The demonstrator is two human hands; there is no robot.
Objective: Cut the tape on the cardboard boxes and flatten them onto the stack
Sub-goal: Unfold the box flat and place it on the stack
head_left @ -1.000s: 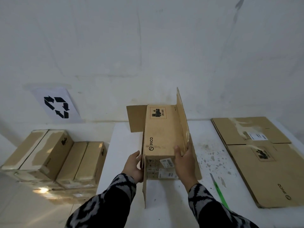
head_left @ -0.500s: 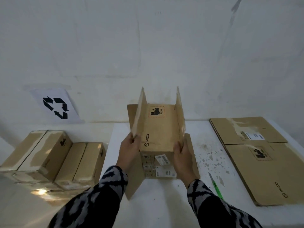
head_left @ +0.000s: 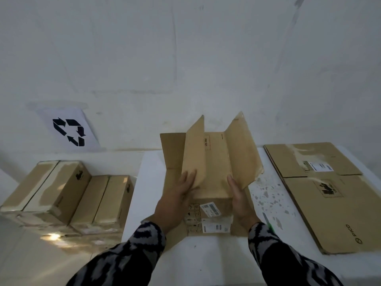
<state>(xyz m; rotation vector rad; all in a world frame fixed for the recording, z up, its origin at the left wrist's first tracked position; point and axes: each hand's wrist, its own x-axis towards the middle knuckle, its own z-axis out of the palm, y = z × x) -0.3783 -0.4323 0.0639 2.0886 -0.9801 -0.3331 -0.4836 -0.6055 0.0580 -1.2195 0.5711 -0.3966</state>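
So the open cardboard box (head_left: 214, 172) is sitting on the white table (head_left: 206, 256), pretty much dead centre and straight ahead at 12 o'clock from the person. It's plain brown; the two long top flaps stand up and lean outward, and a short flap sticks out flat at about 10 o'clock. The near end has a couple of white barcode labels and a column of small printed symbols, and there's a dashed red "UN 3481" mark on the top panel between the flaps. The right flap's edge looks ragged, with pale tape residue.

Left hand (head_left: 179, 195) lies against the outside of the left flap, fingers straight and together, thumb tucked behind it. Right hand (head_left: 239, 197) sits at the base of the right flap, fingers straight and close together, flat along the box side.

Over at 3 o'clock there's the stack of flattened boxes (head_left: 329, 193) on the table. A green cutter (head_left: 269, 222) peeks out just beside the right wrist. At 9 o'clock, off the table, sealed boxes (head_left: 68, 193) wait under a recycling sign (head_left: 69, 132).
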